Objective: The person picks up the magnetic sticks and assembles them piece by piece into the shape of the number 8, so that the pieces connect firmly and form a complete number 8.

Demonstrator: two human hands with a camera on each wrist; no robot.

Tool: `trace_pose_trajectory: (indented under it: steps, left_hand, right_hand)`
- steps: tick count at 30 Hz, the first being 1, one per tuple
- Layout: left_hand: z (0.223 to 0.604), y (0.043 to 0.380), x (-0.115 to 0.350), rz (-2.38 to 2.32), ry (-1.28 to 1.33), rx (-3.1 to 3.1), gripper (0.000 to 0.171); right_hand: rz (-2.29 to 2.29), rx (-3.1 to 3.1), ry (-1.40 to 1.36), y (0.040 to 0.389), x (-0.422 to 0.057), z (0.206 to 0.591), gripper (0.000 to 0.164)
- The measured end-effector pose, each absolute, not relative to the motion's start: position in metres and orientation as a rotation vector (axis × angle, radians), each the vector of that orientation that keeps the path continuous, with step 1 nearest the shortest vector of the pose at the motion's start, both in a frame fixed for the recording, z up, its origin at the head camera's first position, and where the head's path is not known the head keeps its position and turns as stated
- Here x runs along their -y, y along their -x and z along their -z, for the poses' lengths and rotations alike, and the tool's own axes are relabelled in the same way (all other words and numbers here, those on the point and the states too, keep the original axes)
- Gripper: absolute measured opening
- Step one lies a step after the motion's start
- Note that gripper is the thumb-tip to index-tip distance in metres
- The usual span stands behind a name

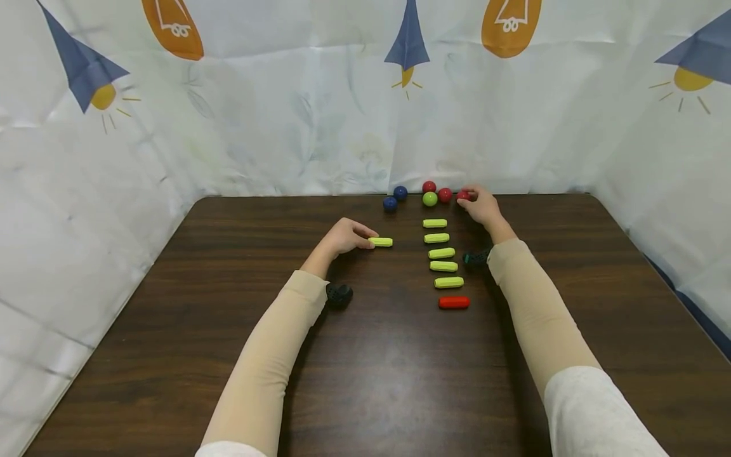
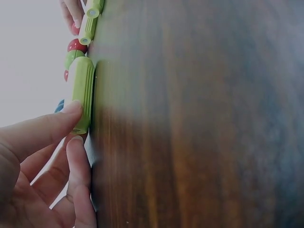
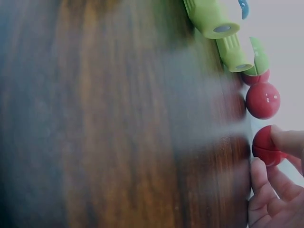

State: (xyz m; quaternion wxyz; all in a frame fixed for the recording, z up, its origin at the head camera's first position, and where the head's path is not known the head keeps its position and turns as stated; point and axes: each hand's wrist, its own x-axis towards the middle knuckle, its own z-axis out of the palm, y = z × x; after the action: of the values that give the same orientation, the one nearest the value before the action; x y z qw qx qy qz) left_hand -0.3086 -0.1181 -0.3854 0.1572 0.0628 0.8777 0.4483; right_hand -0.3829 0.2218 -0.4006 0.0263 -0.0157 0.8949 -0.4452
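My left hand (image 1: 346, 237) pinches one end of a ribbed yellow-green rod (image 1: 381, 242) between thumb and fingers; in the left wrist view the rod (image 2: 81, 92) lies close along the tabletop. At the far edge my right hand (image 1: 482, 206) pinches a red ball (image 1: 463, 196), and the right wrist view shows a seam around this ball (image 3: 266, 146). Just left of it sit another red ball (image 1: 445, 195), a green ball (image 1: 430, 199) and a third red ball (image 1: 429, 186). Several yellow-green rods (image 1: 436, 238) form a column between my hands, with a red rod (image 1: 454, 303) at its near end.
Two blue balls (image 1: 390, 204) rest near the back edge, left of the green one. A white printed cloth (image 1: 320, 114) hangs behind the dark wooden table (image 1: 365, 381). Black wrist devices (image 1: 339, 296) sit under both forearms.
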Motion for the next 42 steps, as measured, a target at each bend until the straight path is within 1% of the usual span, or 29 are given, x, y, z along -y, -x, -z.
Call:
trace_pose_trajectory:
  steps: [15,22,32,42]
  left_hand:
    - [0.389,0.308,0.124,-1.274,-0.205,-2.487,0.027]
    - [0.389,0.307,0.130,-1.276,-0.216,-2.500,0.028]
    - [0.381,0.307,0.145,-1.343,-0.205,-2.538,0.030]
    - [0.377,0.305,0.162,-1.378,-0.184,-2.565,0.033]
  right_hand:
    - [1.426,-2.698,0.042,0.372,-0.228,0.394,0.053]
    - [1.417,-2.701,0.111,0.368,-0.229,0.392,0.053]
    - [1.425,-2.691,0.167,0.359,-0.225,0.377,0.055]
    - [1.406,-2.724,0.214,0.353,-0.220,0.368,0.052]
